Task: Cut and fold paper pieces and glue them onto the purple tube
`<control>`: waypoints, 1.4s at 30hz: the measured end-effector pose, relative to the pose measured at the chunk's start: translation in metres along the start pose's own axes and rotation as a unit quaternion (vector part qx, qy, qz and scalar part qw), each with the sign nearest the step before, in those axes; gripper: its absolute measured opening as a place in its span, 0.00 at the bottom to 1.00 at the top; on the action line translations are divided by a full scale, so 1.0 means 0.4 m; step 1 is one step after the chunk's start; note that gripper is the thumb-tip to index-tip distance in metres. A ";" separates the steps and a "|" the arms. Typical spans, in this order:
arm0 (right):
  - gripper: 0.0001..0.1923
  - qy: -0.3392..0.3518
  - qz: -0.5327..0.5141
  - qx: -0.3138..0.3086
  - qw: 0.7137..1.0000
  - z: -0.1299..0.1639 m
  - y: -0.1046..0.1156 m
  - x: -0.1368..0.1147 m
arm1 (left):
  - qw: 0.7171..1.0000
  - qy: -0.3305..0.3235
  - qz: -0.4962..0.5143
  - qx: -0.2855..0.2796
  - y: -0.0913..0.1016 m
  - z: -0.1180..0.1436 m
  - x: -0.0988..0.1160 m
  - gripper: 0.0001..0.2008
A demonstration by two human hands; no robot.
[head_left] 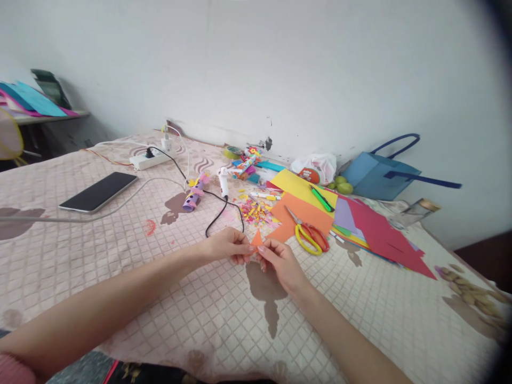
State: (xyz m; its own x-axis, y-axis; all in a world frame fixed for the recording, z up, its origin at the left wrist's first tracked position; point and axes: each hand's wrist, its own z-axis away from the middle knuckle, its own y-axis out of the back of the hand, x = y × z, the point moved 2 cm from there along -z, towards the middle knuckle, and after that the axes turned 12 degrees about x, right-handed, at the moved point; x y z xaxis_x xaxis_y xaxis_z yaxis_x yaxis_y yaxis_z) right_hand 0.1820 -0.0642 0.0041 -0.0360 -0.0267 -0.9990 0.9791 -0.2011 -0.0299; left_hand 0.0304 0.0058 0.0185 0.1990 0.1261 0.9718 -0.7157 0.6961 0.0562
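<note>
A small orange piece of paper (256,239) is pinched between my two hands, its pointed tip standing up above the fingers. My left hand (231,245) grips it from the left and my right hand (278,260) from the right, fingertips almost touching; the lower part of the piece is hidden by the fingers. Just beyond lies a larger orange sheet (308,214). Scissors with one yellow and one red handle (310,238) rest partly on that sheet. A heap of colourful paper scraps (256,211) sits in front of my hands.
Left of the scraps are a white glue gun (223,184) with a black cable and a decorated purple paper roll (194,194). Farther left lie a tablet (99,192) and a power strip (150,160). Red sheets (380,229), a green cutter (320,198) and a blue bag (376,173) are at right.
</note>
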 end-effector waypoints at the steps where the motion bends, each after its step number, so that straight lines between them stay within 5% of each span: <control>1: 0.12 -0.004 0.000 -0.004 1.000 0.000 0.000 0.001 | 1.000 -0.003 -0.004 -0.008 0.000 0.000 0.000 0.18; 23: 0.12 -0.036 0.035 -0.075 0.996 0.011 -0.011 0.000 | 0.995 -0.012 0.083 0.055 -0.007 0.002 0.009 0.16; 31: 0.13 -0.033 0.009 -0.011 0.999 0.004 -0.003 -0.003 | 0.998 0.018 0.056 0.020 -0.007 0.003 0.008 0.19; 42: 0.15 0.002 0.018 0.026 0.999 -0.001 0.008 -0.001 | 0.997 -0.047 0.049 0.022 -0.006 -0.018 -0.014 0.18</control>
State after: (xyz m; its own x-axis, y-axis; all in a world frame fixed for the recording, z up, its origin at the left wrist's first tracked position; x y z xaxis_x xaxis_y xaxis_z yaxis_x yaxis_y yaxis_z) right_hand 0.1850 -0.0645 0.0045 -0.0004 -0.0309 -0.9995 0.9679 -0.2511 0.0074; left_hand 0.0357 0.0084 0.0112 0.0651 0.1239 0.9902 -0.7572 0.6524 -0.0318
